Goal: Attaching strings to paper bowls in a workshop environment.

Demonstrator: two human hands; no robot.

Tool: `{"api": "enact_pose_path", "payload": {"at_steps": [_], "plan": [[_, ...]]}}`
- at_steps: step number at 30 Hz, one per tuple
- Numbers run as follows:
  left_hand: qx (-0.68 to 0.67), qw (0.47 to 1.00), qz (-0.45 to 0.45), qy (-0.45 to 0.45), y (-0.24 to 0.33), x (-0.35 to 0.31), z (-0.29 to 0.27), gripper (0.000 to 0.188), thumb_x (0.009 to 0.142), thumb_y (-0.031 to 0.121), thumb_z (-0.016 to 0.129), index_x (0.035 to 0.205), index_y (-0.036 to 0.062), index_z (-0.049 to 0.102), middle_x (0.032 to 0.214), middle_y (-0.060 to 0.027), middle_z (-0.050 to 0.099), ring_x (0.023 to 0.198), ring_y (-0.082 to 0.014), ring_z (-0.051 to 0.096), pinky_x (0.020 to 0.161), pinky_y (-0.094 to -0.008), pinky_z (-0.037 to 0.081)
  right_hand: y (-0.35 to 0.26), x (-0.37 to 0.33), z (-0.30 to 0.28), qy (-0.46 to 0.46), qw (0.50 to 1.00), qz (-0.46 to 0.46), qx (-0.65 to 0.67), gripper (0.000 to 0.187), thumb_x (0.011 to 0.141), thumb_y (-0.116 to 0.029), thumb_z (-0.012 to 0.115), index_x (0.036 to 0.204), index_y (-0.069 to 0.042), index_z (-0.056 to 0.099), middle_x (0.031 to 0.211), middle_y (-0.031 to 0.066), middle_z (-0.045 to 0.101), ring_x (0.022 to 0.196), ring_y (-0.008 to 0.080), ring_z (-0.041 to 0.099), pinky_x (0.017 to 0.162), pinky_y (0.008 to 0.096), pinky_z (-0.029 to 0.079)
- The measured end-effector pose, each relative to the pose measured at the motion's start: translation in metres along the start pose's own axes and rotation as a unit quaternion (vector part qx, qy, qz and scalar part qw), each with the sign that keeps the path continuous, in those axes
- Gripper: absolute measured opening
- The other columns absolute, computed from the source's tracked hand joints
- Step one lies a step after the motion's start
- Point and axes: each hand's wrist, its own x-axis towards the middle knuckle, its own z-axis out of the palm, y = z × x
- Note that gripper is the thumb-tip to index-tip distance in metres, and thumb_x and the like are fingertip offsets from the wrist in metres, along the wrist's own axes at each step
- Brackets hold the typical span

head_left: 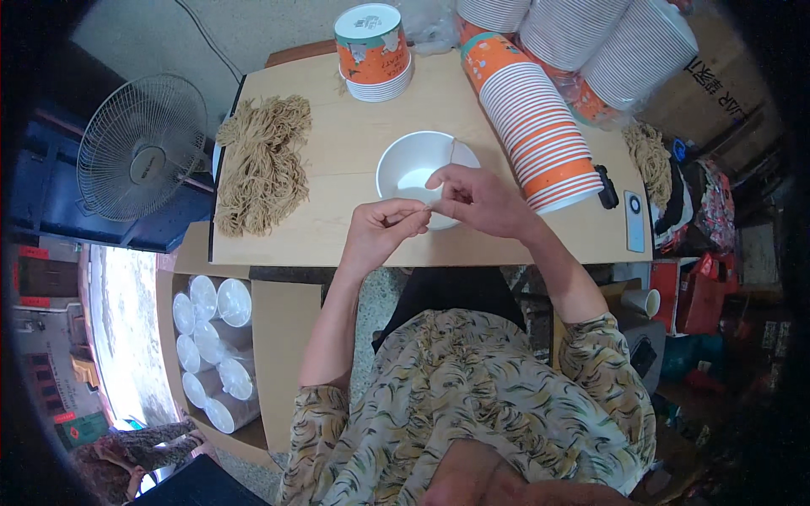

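A round paper bucket (396, 169), white inside, stands on the table in front of me with its mouth up. Over its near rim my left hand (384, 232) and my right hand (481, 202) meet, thumbs and fingertips pinched close together. Whatever lies between the fingertips is too small to make out. A thin brownish strand (453, 150) shows at the bucket's far right rim, near my right hand; where it ends I cannot tell. To the left lies a heap of tan twine (266, 164), tied in bundles.
A long stack of orange-and-white buckets (540, 126) lies slanting at the right. A short upright stack (371, 55) stands at the back, with more wrapped stacks (574, 34) behind. An open carton (270, 363) of wrapped white cups sits below left. A fan (143, 148) stands beyond the table's left edge.
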Motion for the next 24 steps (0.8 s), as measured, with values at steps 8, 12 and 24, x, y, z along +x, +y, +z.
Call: {"api": "enact_pose_path", "payload": {"at_steps": [8,12,24], "plan": [[0.069,0.989,0.111,0.067,-0.012,-0.011,-0.001,0.015,0.088,-0.001,0.074,0.103,0.0001,0.076,0.099,-0.0083,0.072,0.088,-0.0114,0.067,0.077,-0.025,0.054,0.01,-0.006,0.003,0.04,0.999,-0.026,-0.005,0.01,0.094,-0.01,0.068,0.092,0.0,0.067,0.074,-0.0047,0.056,0.067,0.003,0.048,0.061,0.0232,0.041],[0.159,0.958,0.221,0.087,-0.029,-0.012,-0.009,0.017,0.084,-0.003,0.075,0.1,0.0029,0.078,0.108,-0.0093,0.069,0.099,-0.016,0.065,0.085,-0.0284,0.053,0.019,-0.006,-0.005,0.106,0.986,-0.037,0.127,0.011,0.096,-0.011,0.066,0.094,-0.001,0.067,0.074,-0.0041,0.057,0.065,0.0032,0.047,0.06,0.0218,0.039],[0.152,0.937,0.246,0.196,-0.06,-0.01,0.006,0.019,0.084,-0.006,0.073,0.101,0.0011,0.078,0.11,-0.0116,0.07,0.101,-0.0185,0.067,0.086,-0.0282,0.054,0.057,-0.004,-0.004,0.131,0.896,-0.087,0.416,0.017,0.099,-0.016,0.063,0.097,0.001,0.064,0.068,-0.0021,0.05,0.058,0.0068,0.041,0.055,0.0227,0.031]]}}
